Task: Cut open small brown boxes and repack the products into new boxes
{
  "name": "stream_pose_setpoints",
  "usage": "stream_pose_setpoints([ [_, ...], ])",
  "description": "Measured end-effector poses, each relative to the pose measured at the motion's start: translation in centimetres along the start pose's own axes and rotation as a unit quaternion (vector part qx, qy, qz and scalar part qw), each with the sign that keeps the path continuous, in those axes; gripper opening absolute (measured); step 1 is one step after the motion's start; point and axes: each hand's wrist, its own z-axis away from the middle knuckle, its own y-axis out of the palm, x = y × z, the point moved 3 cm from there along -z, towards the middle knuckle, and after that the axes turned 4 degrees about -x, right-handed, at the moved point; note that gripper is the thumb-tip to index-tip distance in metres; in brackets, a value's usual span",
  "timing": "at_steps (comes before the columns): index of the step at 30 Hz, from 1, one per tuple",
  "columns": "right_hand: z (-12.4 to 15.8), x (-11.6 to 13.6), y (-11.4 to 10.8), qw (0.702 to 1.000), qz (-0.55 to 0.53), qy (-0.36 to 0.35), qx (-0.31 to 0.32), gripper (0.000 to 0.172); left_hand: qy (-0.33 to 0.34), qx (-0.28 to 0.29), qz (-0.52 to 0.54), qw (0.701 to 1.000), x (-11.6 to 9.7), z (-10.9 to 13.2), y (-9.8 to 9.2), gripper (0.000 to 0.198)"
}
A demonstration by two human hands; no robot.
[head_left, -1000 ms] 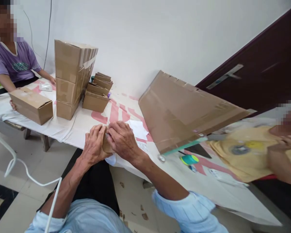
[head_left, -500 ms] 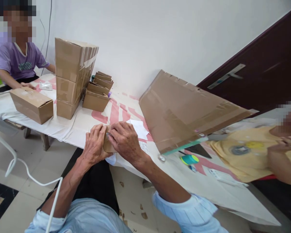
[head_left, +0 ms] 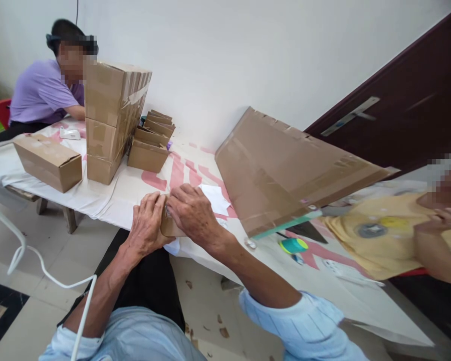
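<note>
At the table's front edge I have a small brown cardboard piece [head_left: 169,226], seen only in part between my hands. My left hand [head_left: 146,220] is wrapped round its left side, thumb low along the near edge. On its top right lies my right hand [head_left: 193,213], fingers bent and closed at the far edge. A small greyish bit shows at those fingertips; it is too small to name. Just beyond my right hand lies white paper [head_left: 215,199].
Taped cartons [head_left: 104,95] are stacked left of centre, beside open boxes [head_left: 148,153] and a closed box [head_left: 50,158]. A large cardboard sheet [head_left: 285,170] leans at right near a teal cup [head_left: 293,245]. One person [head_left: 41,95] sits at left, another [head_left: 383,225] at right.
My right hand has shifted slightly up and right over the cardboard; the left stays in place. The person at left has leaned towards the stacked cartons.
</note>
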Motion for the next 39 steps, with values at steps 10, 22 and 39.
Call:
stream_pose_setpoints([
  [10, -0.46, 0.92, 0.23, 0.999, 0.049, -0.019, -0.008, 0.026, -0.001, 0.001, -0.001, 1.000, 0.00, 0.12, -0.07, 0.106],
  [22, -0.07, 0.55, 0.36, 0.999, 0.037, -0.016, -0.015, 0.024, 0.001, 0.008, -0.007, 1.000, -0.18, -0.04, -0.18, 0.107],
  [39, -0.03, 0.16, 0.71, 1.000, 0.007, -0.010, -0.010, 0.021, 0.000, -0.002, 0.000, 1.000, -0.02, -0.03, -0.09, 0.108],
])
